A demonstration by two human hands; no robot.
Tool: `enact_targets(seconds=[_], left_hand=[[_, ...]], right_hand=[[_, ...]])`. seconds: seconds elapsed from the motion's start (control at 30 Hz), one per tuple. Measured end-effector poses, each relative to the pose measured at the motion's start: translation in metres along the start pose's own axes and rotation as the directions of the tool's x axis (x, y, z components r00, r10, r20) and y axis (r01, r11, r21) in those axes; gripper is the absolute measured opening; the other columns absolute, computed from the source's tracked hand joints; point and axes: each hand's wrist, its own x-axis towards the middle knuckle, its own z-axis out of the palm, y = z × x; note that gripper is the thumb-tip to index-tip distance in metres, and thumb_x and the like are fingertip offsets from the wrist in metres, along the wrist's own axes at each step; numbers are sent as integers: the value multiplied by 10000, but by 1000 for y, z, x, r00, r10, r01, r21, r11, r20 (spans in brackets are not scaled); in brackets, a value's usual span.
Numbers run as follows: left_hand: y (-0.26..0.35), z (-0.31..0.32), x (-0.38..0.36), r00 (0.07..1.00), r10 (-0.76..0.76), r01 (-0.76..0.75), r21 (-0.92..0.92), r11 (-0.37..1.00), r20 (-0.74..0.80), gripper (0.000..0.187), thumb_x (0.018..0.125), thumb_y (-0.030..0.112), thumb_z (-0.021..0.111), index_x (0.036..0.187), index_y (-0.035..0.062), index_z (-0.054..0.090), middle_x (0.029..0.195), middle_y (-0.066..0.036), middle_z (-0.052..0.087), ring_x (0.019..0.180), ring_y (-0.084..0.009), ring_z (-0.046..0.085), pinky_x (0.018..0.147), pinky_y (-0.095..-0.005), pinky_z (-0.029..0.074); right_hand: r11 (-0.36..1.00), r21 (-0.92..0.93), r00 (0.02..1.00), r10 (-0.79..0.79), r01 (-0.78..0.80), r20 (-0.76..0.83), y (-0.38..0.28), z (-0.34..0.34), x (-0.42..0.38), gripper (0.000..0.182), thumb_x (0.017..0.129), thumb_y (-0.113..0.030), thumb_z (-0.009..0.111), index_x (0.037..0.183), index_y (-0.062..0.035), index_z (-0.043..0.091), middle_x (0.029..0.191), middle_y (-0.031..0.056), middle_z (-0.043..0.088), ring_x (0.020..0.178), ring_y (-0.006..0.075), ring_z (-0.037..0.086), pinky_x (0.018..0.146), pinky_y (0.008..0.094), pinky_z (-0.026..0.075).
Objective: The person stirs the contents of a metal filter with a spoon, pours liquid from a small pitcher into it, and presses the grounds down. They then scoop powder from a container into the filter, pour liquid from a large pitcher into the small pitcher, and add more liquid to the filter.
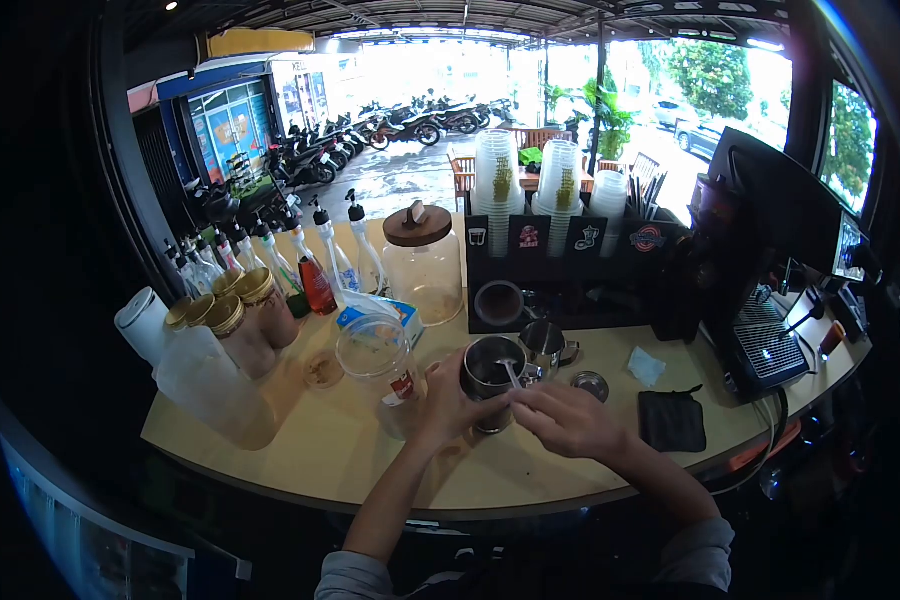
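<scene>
My left hand [452, 400] is wrapped round the side of a metal pitcher [494, 384] standing near the middle of the wooden counter. Between the fingers of my right hand [570, 420] is the handle of a pale spoon [511, 372], whose lower end is inside the pitcher. What the pitcher contains is too dark to make out. Close behind it stands a second metal pitcher [544, 344]. An open clear plastic jar [375, 365] with a red label is left of my left hand. A small round metal item [591, 385] lies to the right.
Pump bottles [322, 245], brown-rimmed containers [255, 300] and a wooden-lidded glass jar [426, 265] occupy the left and back. Cup stacks [495, 180] rise above a black organizer [590, 250]. A black cloth [672, 418] and an espresso machine [770, 335] are at right.
</scene>
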Motion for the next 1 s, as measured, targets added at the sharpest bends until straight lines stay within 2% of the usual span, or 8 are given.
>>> enact_targets(seconds=[0.1, 0.23, 0.3, 0.6, 0.73, 0.8, 0.93, 1.0], left_hand=[[3, 1, 0, 1000, 10, -10, -13, 1000, -5, 751, 580, 394, 857, 1182, 50, 565, 1035, -131, 671, 1005, -291, 627, 1004, -428, 354], [0, 4, 2, 1000, -20, 20, -27, 999, -10, 752, 578, 396, 859, 1177, 52, 560, 1040, -129, 670, 1002, -289, 629, 1009, -426, 345], [5, 1, 2, 1000, -17, 17, -76, 997, -4, 760, 576, 390, 861, 1179, 51, 549, 1040, -128, 669, 995, -288, 631, 1005, -426, 342], [19, -16, 18, 996, 74, -55, -283, 958, 56, 774, 567, 212, 877, 1226, 32, 514, 1084, -118, 656, 1091, -217, 613, 933, -345, 482], [22, -21, 24, 990, 110, -78, -312, 947, 86, 791, 562, 180, 873, 1248, 35, 508, 1136, -110, 631, 1086, -199, 607, 957, -340, 468], [24, -26, 27, 980, 124, -67, -328, 942, 155, 800, 560, 146, 870, 1263, 43, 504, 1179, -101, 609, 1099, -199, 595, 969, -336, 458], [29, -31, 29, 972, 98, -15, -361, 932, 212, 788, 573, 118, 856, 1278, 80, 506, 1197, -79, 605, 1141, -202, 573, 997, -338, 438], [28, -36, 31, 957, 176, -95, -324, 941, 232, 780, 587, 101, 844, 1291, 122, 508, 1236, -66, 586, 1190, -211, 540, 1024, -350, 418]], right_hand=[[996, -84, 999, -22, 18, -48, -3, 2, 1, 330, 732, -26, 631, 1050, -7, 543, 1081, 146, 606, 900, 258, 640, 714, 331, 560], [999, -12, 998, 35, -35, -50, -6, 7, 4, 351, 718, -2, 634, 1057, -1, 543, 1079, 152, 606, 895, 264, 640, 704, 325, 557], [980, 180, 991, 103, -87, -81, -6, 6, 2, 338, 734, 39, 632, 1059, -5, 553, 1096, 152, 609, 909, 273, 646, 719, 330, 558], [823, 502, 928, 358, -264, -99, 0, -4, -1, 161, 863, 42, 591, 1010, -12, 554, 1147, 183, 626, 938, 279, 669, 775, 343, 559], [764, 549, 879, 466, -339, -104, 7, -2, -5, 112, 910, -21, 564, 1019, -8, 540, 1123, 194, 628, 976, 263, 658, 805, 347, 547], [584, 754, 868, 496, -302, -36, 7, -4, -4, 95, 951, -47, 481, 1022, 0, 524, 1104, 204, 623, 1023, 259, 637, 871, 363, 515], [633, 714, 891, 452, -299, -28, 13, -15, 0, 163, 938, 32, 431, 1082, -1, 499, 1137, 183, 612, 1043, 226, 621, 902, 362, 517], [338, 884, 810, 582, -324, 74, 16, -16, 0, 187, 955, 33, 362, 1086, 8, 493, 1160, 193, 596, 1078, 233, 604, 962, 378, 492]])
